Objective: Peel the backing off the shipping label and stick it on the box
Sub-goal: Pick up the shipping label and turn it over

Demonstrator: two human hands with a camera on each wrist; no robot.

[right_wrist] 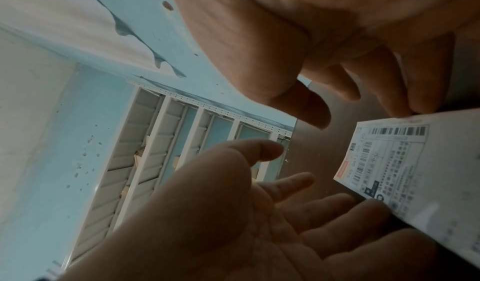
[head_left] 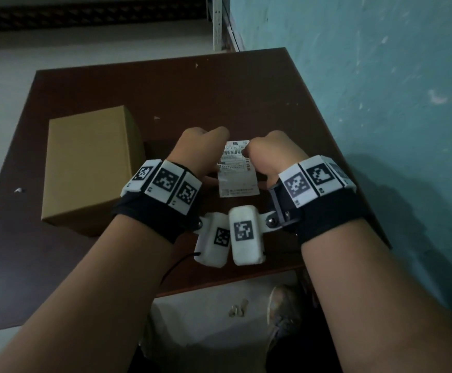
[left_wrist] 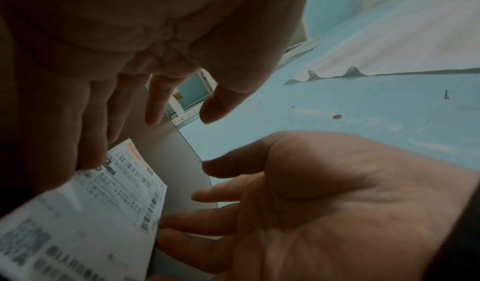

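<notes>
White printed shipping label [head_left: 237, 170]: flat on dark brown wooden table [head_left: 219, 84], centre. Left hand [head_left: 198, 146] at its 9 o'clock, right hand [head_left: 269, 154] at 3 o'clock; fingers loosely spread, fingertips touching its edges, nothing pinched. Plain brown cardboard box [head_left: 87, 168]: 9 o'clock, apart.

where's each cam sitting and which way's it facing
Head: looks down at the table, box, shipping label, both forearms.
Left wrist: under the left hand, looks along its fingers; right hand opposite.
Right wrist: under the right hand, facing shelving.
All three share the label.
</notes>
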